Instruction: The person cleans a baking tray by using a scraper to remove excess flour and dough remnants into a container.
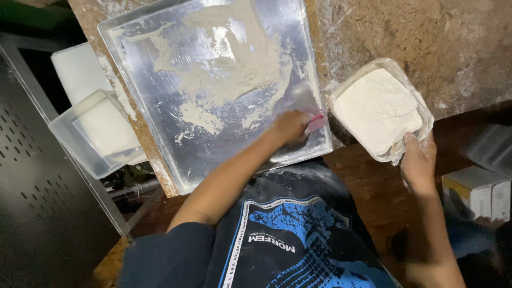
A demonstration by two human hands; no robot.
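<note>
Head view: left hand (pixel 290 128) grips pink scraper (pixel 316 122); right hand (pixel 418 160) clasps flour tub (pixel 421 106).

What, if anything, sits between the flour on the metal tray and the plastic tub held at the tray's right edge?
Nothing visible blocks that path. The left hand holds a pink scraper on the metal tray, next to its right rim. The right hand holds the flour-filled plastic tub just beyond that rim; only the rim separates them.
</note>
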